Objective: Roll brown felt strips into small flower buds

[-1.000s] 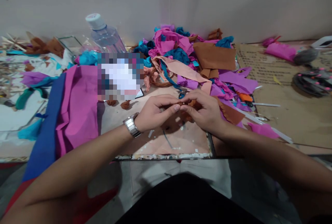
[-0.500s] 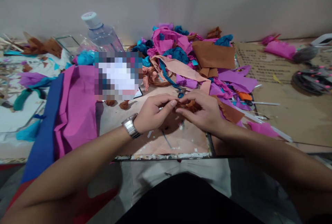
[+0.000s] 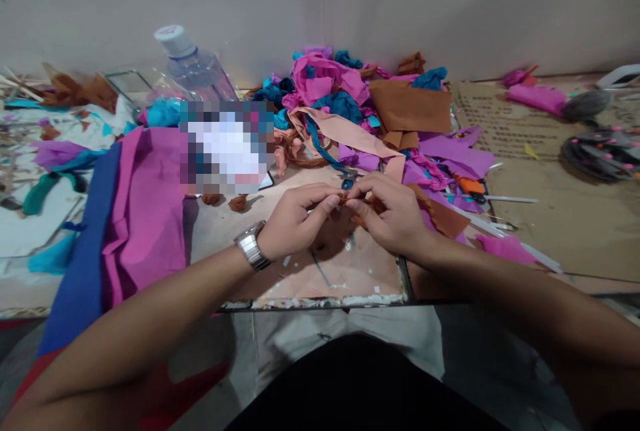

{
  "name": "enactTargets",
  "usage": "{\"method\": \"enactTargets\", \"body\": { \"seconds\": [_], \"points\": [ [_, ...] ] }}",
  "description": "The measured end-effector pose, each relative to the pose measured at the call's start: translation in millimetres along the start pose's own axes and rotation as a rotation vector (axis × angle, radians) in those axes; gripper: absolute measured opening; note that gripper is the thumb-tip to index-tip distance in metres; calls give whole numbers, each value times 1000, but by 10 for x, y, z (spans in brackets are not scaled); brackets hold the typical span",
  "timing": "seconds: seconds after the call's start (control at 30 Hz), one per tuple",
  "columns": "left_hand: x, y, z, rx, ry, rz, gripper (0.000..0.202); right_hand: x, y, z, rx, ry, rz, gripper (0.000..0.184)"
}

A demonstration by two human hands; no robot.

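Between my fingertips is a small piece of crumpled brown crepe paper (image 3: pixel 343 198), mostly covered by the fingers. My left hand (image 3: pixel 300 218), with a metal watch (image 3: pixel 253 246) on its wrist, pinches it from the left side. From the right, my right hand (image 3: pixel 393 211) pinches the same piece, its thumb and forefinger close to the left thumb. Two small crumpled brown paper balls (image 3: pixel 238 203) lie on the table to the left, beyond the watch. Just past the fingertips rests a pair of scissors with blue in the handle (image 3: pixel 347 183), partly hidden.
Crumpled pink, blue, purple and brown paper (image 3: pixel 340 84) is heaped at the back. A clear bottle (image 3: pixel 200 74) stands behind a blurred-out phone (image 3: pixel 227 151). Folded magenta paper (image 3: pixel 155 204) hangs by the left forearm. Printed cardboard (image 3: pixel 550 218) lies at the right with a dark pincushion-like object (image 3: pixel 600 154).
The fingertips have shifted slightly on the brown paper, and more of it shows between the thumbs. Both hands stay in nearly the same place.
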State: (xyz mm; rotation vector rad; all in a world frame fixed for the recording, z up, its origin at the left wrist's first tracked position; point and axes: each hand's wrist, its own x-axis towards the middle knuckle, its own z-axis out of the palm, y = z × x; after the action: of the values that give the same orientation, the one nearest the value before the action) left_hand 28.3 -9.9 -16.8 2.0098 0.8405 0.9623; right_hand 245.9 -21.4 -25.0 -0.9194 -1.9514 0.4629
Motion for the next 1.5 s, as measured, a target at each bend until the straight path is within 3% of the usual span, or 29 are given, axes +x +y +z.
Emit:
{"method": "enactTargets", "body": {
  "seconds": [0.53,0.93,1.13,1.27,1.5],
  "points": [
    [13,-12,-4,-15,-85,55,33,16,-11,-10,39,44,-4,6],
    [-19,-96,47,-73,-98,82,49,-1,-17,15,138,72,208,12],
    [-32,-91,47,-147,-162,75,54,5,7,6,96,95,40,9],
    [-37,-75,36,-160,-184,91,57,5,25,5,79,108,9,12],
    [-68,-61,51,-238,-319,42,83,13,-14,7,62,151,-39,14]
  ]
}}
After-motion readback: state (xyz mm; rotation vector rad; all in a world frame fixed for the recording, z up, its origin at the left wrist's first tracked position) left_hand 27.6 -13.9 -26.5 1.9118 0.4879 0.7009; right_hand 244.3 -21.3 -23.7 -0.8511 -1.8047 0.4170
